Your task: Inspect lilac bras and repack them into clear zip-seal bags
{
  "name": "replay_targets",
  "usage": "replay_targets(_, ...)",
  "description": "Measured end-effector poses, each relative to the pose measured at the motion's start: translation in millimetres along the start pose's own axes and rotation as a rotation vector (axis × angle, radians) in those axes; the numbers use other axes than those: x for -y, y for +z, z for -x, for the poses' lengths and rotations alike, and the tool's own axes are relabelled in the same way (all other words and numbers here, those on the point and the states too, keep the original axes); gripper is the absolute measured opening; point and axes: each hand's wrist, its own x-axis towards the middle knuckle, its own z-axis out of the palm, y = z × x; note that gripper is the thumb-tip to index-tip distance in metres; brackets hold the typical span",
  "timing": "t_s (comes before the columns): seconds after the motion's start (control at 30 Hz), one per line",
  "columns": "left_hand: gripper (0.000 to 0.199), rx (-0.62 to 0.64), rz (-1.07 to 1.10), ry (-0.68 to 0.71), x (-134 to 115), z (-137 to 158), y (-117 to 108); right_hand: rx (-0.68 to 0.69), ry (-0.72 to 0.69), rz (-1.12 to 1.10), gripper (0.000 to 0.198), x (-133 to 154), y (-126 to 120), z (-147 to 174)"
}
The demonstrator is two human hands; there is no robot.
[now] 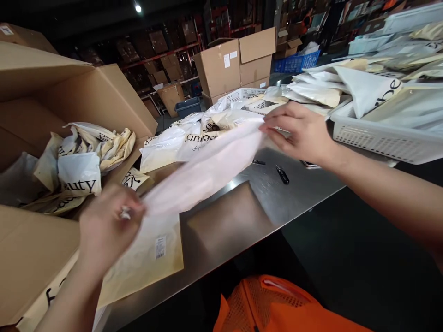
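- Pale pink bag point(207, 170): above the counter point(297, 196), inside its front edge, apparently stretched to keep it flat.
- Left hand point(110, 221): curled tightly around one end.
- Right hand point(299, 131): pinching the other.

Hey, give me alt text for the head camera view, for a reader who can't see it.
A person's left hand and right hand hold a pale bag, slightly blurred, spread between them over a metal table. To the left, an open cardboard box holds printed bags; to the right, a white basket holds more packages.
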Motion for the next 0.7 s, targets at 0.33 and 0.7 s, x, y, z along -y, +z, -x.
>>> replay_targets(0.33, 0.039, 1.070, 0.153, -0.050, -138.8, 85.0, 107.1, 0.577, 0.406, -0.049, 0.019, 77.2, 44.1, 170.6)
replay_targets(0.7, 0.042, 0.462, 0.184, -0.224, -152.3, 53.2, 117.3, 0.543, 0.643, -0.482, 0.030, 138.6, 59.1, 148.5)
